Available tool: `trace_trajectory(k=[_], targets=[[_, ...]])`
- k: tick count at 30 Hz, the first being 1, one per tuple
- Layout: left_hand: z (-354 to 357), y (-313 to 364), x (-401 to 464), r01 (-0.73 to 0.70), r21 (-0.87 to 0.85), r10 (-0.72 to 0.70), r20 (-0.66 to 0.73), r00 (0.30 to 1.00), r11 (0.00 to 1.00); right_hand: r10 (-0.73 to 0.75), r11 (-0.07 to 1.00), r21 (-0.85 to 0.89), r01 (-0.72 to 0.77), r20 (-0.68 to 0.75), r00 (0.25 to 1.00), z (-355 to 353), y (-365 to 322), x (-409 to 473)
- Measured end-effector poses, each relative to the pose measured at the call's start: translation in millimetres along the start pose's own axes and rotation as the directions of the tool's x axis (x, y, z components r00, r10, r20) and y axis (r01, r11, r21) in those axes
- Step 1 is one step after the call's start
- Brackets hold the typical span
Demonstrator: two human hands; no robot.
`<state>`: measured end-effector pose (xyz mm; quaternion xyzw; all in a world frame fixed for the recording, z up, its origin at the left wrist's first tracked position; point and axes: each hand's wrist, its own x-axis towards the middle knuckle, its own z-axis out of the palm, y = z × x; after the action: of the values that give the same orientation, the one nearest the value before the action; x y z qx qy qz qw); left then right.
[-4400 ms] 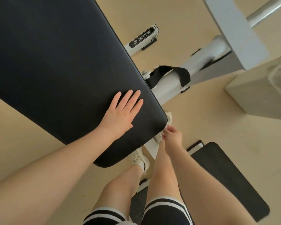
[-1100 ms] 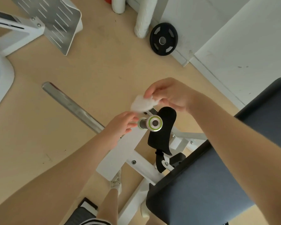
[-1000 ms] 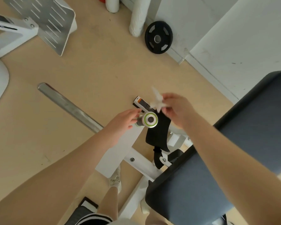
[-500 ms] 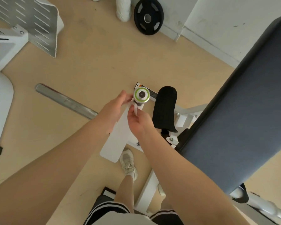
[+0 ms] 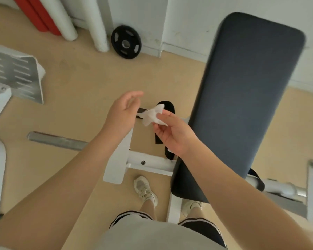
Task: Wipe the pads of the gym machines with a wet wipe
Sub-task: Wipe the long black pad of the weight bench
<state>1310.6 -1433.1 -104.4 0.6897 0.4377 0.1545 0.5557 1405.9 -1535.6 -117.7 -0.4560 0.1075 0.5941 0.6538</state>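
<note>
My right hand (image 5: 173, 136) pinches a crumpled white wet wipe (image 5: 152, 115) between thumb and fingertips, held in the air at the middle of the view. My left hand (image 5: 122, 114) hovers just left of the wipe with relaxed fingers and holds nothing. The long dark bench pad (image 5: 242, 91) stretches away on the right, about a hand's width from my right hand. A small black pad (image 5: 168, 105) on the white machine frame (image 5: 148, 162) shows below and behind the wipe.
A metal bar (image 5: 56, 140) sticks out left from the frame. A black weight plate (image 5: 126, 44) leans on the far wall beside white and red rolls (image 5: 49, 17). Another white machine with a slotted metal plate (image 5: 16, 78) stands at the left. My feet are beside the frame.
Both hands have lifted away from the green-ringed knob on the frame. The right hand now holds the wipe up and the left hand has let go. The view swung toward the bench pad.
</note>
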Motion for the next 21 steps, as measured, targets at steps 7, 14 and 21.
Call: trace_trajectory(k=[7,14,21], targets=[[120.6,69.7,-30.2,0.098,0.041,-0.103,0.576,0.811,0.994,-0.23,0.97,-0.122,0.212,-0.163,0.959,-104.9,-58.5,-83.1],[249.7,110.3,-57.2,-0.014,0.076,-0.041,0.669,0.742,0.997,-0.346,0.916,0.079,0.394,-0.344,0.873,-222.6,-108.9,-169.2],[408.4,137.2,-93.7,0.104,0.031,-0.094,0.718,0.689,0.994,-0.437,0.878,-0.123,0.462,-0.598,0.672,-341.2,-157.8,-230.0]])
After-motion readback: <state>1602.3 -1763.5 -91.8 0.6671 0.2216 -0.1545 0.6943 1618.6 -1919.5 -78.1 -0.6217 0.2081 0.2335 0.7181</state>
